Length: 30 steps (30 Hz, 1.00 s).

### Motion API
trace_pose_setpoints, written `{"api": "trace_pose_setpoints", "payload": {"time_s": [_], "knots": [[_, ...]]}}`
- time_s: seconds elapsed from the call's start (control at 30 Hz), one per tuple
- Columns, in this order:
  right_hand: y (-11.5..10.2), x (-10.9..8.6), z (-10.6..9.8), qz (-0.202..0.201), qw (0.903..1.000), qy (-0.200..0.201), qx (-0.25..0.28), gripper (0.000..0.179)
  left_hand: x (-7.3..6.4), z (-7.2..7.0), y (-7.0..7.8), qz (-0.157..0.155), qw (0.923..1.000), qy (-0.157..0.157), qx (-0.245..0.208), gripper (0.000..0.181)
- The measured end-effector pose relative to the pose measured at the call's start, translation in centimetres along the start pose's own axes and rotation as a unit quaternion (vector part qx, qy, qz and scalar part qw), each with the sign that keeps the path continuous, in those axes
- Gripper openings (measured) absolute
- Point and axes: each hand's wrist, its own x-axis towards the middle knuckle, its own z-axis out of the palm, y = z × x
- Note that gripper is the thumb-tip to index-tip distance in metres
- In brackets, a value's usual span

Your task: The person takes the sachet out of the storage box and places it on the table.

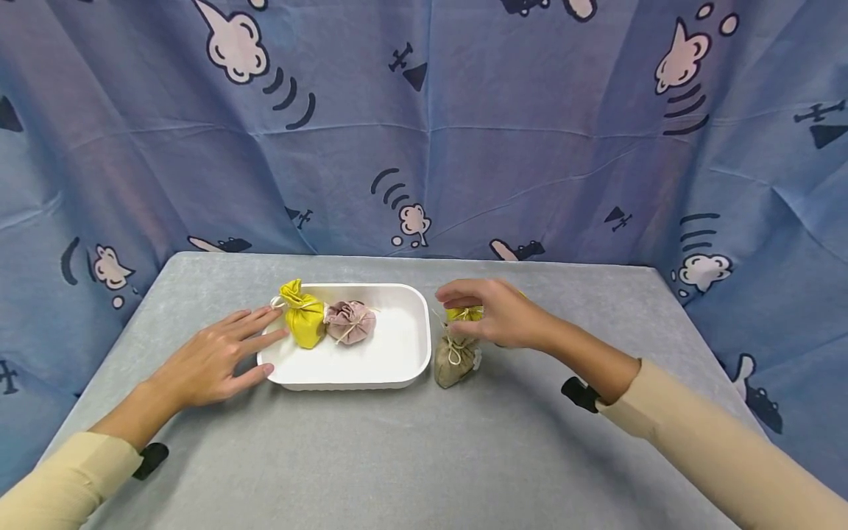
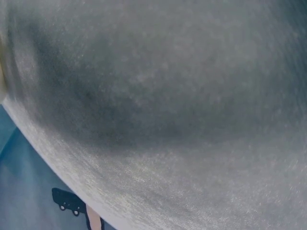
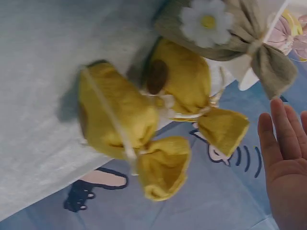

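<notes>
My left hand (image 1: 208,361) lies at the left end of a white plastic tray (image 1: 397,361), fingers spread and fairly straight, fingertips at its rim. In the tray sit a yellow drawstring pouch (image 1: 306,324) and a dusty-pink pouch (image 1: 351,322), side by side. To the tray's right, my right hand (image 1: 500,313) hovers over an olive-brown pouch (image 1: 453,364), thumb and fingers apart. The right wrist view shows that brown pouch (image 3: 235,33) with a white daisy, two yellow pouches beside it, and the hand's fingertips right at its gathered neck. The left wrist view catches only tablecloth (image 2: 192,191).
A grey cloth-covered table (image 1: 411,456) carries everything. Behind it hangs a blue patterned curtain (image 1: 530,147). In the right wrist view one yellow pouch (image 3: 117,112) lies apart from the tray, with another yellow pouch (image 3: 184,79) between it and the brown one.
</notes>
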Motion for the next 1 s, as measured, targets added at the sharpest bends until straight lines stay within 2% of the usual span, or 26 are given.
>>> {"api": "trace_pose_setpoints", "payload": {"time_s": [0.3, 0.67, 0.87, 1.0], "knots": [[-2.0, 2.6, 0.5, -0.025, 0.9997, -0.005, 0.002, 0.048, -0.1, 0.1, 0.0, -0.002, 1.0, 0.001, 0.001, 0.055], [-3.4, 4.9, 2.0, -0.013, 0.9989, -0.03, 0.035, 0.05, 0.0, 0.1, -0.2, 0.003, 1.0, 0.003, 0.003, 0.055], [-3.9, 6.1, 3.1, 0.001, 0.9984, -0.049, 0.028, 0.051, 0.1, 0.0, -0.1, 0.001, 1.0, -0.001, 0.003, 0.054], [-4.2, 6.9, 3.8, -0.005, 0.9982, -0.054, 0.026, 0.052, 0.2, 0.0, -0.1, 0.001, 1.0, -0.002, 0.004, 0.054]]}}
